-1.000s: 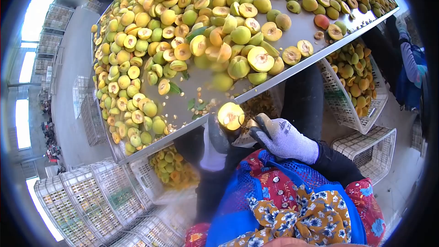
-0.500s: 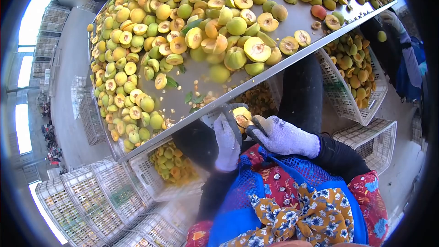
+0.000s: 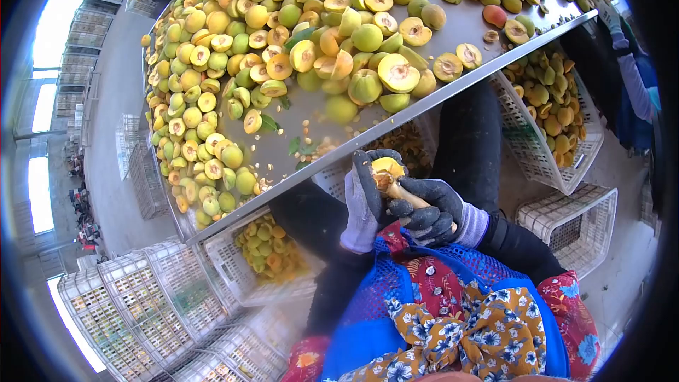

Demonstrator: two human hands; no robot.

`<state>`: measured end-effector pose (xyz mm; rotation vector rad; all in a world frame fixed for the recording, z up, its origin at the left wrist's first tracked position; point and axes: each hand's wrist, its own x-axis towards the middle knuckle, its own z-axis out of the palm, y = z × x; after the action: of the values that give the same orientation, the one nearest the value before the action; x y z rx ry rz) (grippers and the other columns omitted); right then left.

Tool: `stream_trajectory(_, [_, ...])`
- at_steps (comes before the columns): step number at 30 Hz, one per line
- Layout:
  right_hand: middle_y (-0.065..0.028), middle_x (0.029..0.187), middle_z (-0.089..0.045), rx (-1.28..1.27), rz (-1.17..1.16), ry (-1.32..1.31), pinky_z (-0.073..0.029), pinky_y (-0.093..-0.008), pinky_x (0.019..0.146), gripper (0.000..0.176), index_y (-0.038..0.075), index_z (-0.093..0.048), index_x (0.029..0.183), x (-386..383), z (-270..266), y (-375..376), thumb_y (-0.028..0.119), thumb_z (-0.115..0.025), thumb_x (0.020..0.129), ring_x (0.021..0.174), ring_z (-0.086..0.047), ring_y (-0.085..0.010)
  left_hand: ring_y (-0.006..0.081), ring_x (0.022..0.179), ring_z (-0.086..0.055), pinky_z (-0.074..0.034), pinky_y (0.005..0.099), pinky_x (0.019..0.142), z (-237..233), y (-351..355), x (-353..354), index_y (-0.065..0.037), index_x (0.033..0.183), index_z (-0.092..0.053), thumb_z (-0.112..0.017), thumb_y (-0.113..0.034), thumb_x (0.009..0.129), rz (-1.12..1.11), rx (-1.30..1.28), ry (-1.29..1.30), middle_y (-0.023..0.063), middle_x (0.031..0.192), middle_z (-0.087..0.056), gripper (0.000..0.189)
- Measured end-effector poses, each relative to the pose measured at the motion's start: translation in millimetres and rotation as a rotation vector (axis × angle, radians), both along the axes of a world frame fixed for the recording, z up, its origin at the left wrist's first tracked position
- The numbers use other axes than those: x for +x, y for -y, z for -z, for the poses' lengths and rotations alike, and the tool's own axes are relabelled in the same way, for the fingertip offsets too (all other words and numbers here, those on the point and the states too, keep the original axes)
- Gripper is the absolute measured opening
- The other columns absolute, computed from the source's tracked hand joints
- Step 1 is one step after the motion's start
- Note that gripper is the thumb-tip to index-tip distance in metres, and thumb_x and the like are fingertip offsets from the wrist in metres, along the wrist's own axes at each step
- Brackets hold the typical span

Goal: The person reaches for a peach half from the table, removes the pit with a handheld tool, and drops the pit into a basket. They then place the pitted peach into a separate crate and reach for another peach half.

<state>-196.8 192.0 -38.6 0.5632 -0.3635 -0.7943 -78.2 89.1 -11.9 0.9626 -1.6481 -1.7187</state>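
Observation:
My left hand (image 3: 362, 205), in a grey glove with dark fingers, is wrapped around a cut yellow apricot (image 3: 387, 165) in front of the table edge. My right hand (image 3: 447, 213), gloved the same way, grips a tool by its pale wooden handle (image 3: 412, 199). The tool's front end is against the fruit's opened side; its tip is hidden there. Beyond my hands, a metal table (image 3: 304, 114) bears a heap of whole and halved apricots (image 3: 233, 64), with loose pits (image 3: 263, 167) near its edge.
Under the table's edge, a crate of fruit (image 3: 272, 251) stands left and another (image 3: 548, 106) right. An upturned white crate (image 3: 566, 226) sits at the right; stacked crates (image 3: 141, 297) fill the lower left. Co-workers' gloved hands show at the top left and right edges.
My right hand has turned over, its fingers now curled around the tool's handle, which shows more. Both hands have risen slightly with the fruit. The co-worker's hand at right has moved up toward the table.

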Motion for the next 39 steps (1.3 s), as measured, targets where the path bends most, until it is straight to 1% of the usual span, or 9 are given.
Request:
stream_trajectory(3, [-0.0010, 0.055, -0.043, -0.002, 0.021, -0.221, -0.033, -0.0188, 0.033, 0.044, 0.003, -0.054, 0.098, -2.8, -7.0, -5.4, 0.045, -0.042, 0.103, 0.039, -0.040, -0.0061, 0.0159, 0.077, -0.064, -0.053, 0.0281, 0.070, 33.9, 0.7, 22.1, 0.001, 0.110, -0.061, -0.038, -0.045, 0.105, -0.181, 0.385, -0.025, 0.0078, 0.088, -0.066, 0.051])
stream_trajectory(5, [-0.0016, 0.056, -0.044, -0.064, 0.039, -0.391, -0.034, -0.0195, 0.034, 0.044, 0.003, -0.055, 0.099, -7.4, -6.4, -8.8, 0.045, -0.043, 0.103, 0.040, -0.041, -0.0065, 0.0227, 0.085, -0.063, -0.052, 0.0317, 0.074, 11.4, 15.8, 51.9, 0.001, 0.119, -0.055, -0.059, -0.034, 0.096, -0.086, -0.832, 0.278, 0.0127, 0.100, -0.064, 0.041])
stream_trajectory(7, [-0.0021, 0.058, -0.046, -0.164, 0.075, -0.506, -0.034, -0.0201, 0.035, 0.044, 0.003, -0.055, 0.100, -13.7, -2.9, -8.5, 0.045, -0.043, 0.103, 0.042, -0.043, -0.0072, 0.0333, 0.094, -0.061, -0.050, 0.0383, 0.081, 21.2, 36.9, 124.2, 0.001, 0.122, -0.057, -0.056, -0.031, 0.097, -0.086, -0.749, 0.639, 0.0194, 0.107, -0.062, 0.041])
stream_trajectory(10, [-0.0027, 0.063, -0.053, -0.281, -0.027, -1.377, -0.038, -0.0231, 0.044, 0.041, 0.004, -0.058, 0.093, -19.5, -3.8, 2.1, 0.042, -0.044, 0.103, 0.048, -0.049, -0.0102, 0.0419, 0.106, -0.058, -0.049, 0.0465, 0.090, -2.6, 49.1, 191.8, -0.002, 0.122, -0.060, -0.053, -0.030, 0.097, -0.282, -0.565, 1.410, 0.0256, 0.117, -0.059, 0.039])
stream_trajectory(13, [-0.0064, 0.068, -0.056, -0.340, -0.150, -1.852, -0.043, -0.0295, 0.056, 0.037, 0.002, -0.058, 0.090, -18.1, 2.0, 6.4, 0.035, -0.049, 0.102, 0.059, -0.054, -0.0133, 0.0424, 0.102, -0.059, -0.049, 0.0469, 0.090, -22.0, 72.2, 182.1, -0.002, 0.123, -0.059, -0.052, -0.032, 0.097, -0.293, -0.687, 1.575, 0.0263, 0.114, -0.058, 0.040])
stream_trajectory(15, [-0.0087, 0.069, -0.056, -0.525, -0.080, -2.096, -0.045, -0.0324, 0.060, 0.035, 0.000, -0.057, 0.092, -16.1, 10.7, 5.6, 0.034, -0.051, 0.100, 0.063, -0.055, -0.0146, 0.0436, 0.102, -0.059, -0.049, 0.0479, 0.090, 0.3, 107.5, 151.6, -0.004, 0.128, -0.056, -0.053, -0.034, 0.096, -0.174, -0.724, 1.185, 0.0276, 0.114, -0.057, 0.044])
stream_trajectory(23, [-0.0075, 0.073, -0.058, -0.319, 0.048, -2.149, -0.045, -0.0332, 0.064, 0.035, -0.001, -0.057, 0.094, -24.4, 12.1, -10.5, 0.032, -0.051, 0.100, 0.067, -0.052, -0.0133, 0.0422, 0.105, -0.060, -0.049, 0.0467, 0.091, 62.0, 126.3, 17.6, -0.002, 0.115, -0.064, -0.055, -0.029, 0.094, 0.272, -0.658, 0.924, 0.0240, 0.109, -0.065, 0.035])
stream_trajectory(35, [-0.0037, 0.071, -0.057, -0.231, -0.009, -2.070, -0.044, -0.0312, 0.060, 0.034, 0.000, -0.057, 0.092, -37.0, 14.1, -13.9, 0.033, -0.052, 0.100, 0.066, -0.049, -0.0095, 0.0201, 0.095, -0.067, -0.052, 0.0314, 0.083, -23.0, 92.3, -0.7, 0.002, 0.106, -0.069, -0.066, -0.017, 0.088, 0.426, -0.030, 0.459, 0.0140, 0.105, -0.069, 0.026])
stream_trajectory(39, [-0.0051, 0.071, -0.057, -0.170, -0.060, -2.024, -0.044, -0.0334, 0.059, 0.032, 0.000, -0.057, 0.093, -43.0, 3.8, -16.0, 0.030, -0.053, 0.100, 0.067, -0.048, -0.0097, 0.0203, 0.094, -0.066, -0.052, 0.0332, 0.084, 25.5, 123.2, -17.3, 0.001, 0.120, -0.059, -0.070, -0.022, 0.085, 0.141, -0.948, 0.834, 0.0132, 0.105, -0.068, 0.043])
